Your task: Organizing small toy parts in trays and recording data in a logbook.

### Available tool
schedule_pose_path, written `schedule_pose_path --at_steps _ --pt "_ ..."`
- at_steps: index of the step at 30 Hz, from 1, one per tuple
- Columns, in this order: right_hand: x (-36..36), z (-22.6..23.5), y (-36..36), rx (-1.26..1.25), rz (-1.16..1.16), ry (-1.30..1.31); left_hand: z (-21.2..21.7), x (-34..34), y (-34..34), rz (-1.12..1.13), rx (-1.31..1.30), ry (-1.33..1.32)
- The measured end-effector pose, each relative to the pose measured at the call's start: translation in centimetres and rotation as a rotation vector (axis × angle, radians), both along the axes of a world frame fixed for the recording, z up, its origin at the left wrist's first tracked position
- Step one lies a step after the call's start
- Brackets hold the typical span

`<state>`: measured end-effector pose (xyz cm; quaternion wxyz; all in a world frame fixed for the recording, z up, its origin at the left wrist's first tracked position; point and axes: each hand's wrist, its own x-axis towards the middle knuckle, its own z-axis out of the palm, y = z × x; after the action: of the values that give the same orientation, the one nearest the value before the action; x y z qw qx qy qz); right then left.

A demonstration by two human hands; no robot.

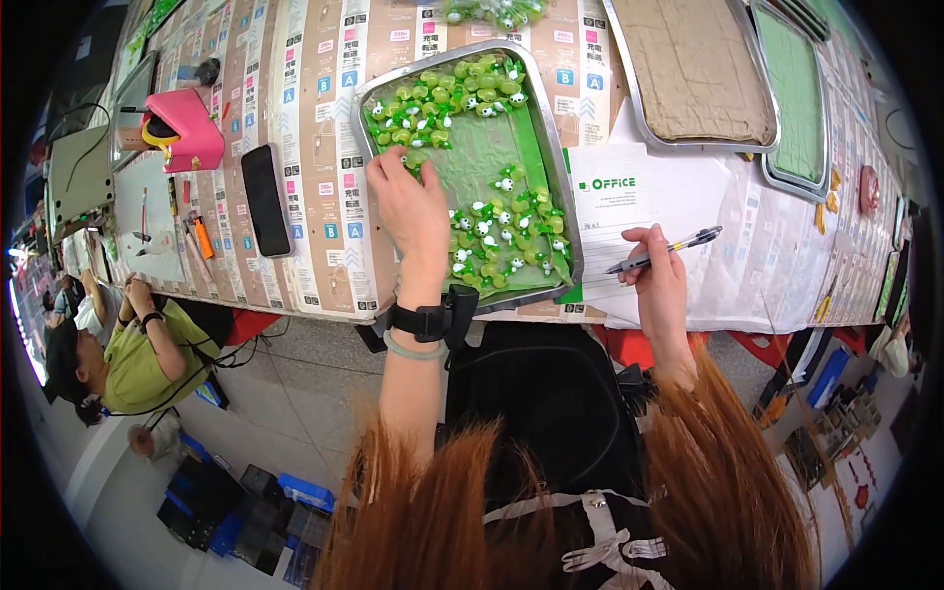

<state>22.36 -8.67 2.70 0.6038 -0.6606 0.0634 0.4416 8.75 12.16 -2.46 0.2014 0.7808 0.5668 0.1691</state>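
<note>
A metal tray [576, 236] lined with green holds many small green figurines with white parts, in one group at the far end [413, 110] and another at the near right [503, 234]. Over the tray's left side, my left hand [413, 206] reaches down with curled fingers, closed about a small green figurine at the edge of the far group; its fingertips partly hide it. My right hand [661, 280] holds a grey and black pen [669, 252] between thumb and fingers, above a white printed paper [619, 202] beside the tray.
Further right are a tray with a brown lining [698, 74] and a green-lined tray [795, 108]. A black phone [265, 202] and a pink holder [192, 130] lie left. A bag of figurines [497, 12] is at the back. Another person in green [147, 359] sits at left.
</note>
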Motion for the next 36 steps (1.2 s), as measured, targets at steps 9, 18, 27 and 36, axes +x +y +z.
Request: schedule_pose_path --at_steps 9,18,27,36 --pt "-0.1 -0.1 -0.3 -0.017 0.001 0.000 1.0 -0.6 0.3 -0.114 0.124 0.079" --pt "-0.1 -0.1 -0.5 -0.023 -0.009 -0.004 2.2 0.4 0.0 -0.179 -0.245 0.043" --pt "-0.5 -0.2 -0.4 -0.010 0.003 0.012 -0.6 2.5 0.1 -0.030 0.057 0.001" --pt "-0.2 -0.3 -0.5 -0.019 -0.018 -0.007 1.5 0.8 -1.6 -0.162 -0.386 0.015"
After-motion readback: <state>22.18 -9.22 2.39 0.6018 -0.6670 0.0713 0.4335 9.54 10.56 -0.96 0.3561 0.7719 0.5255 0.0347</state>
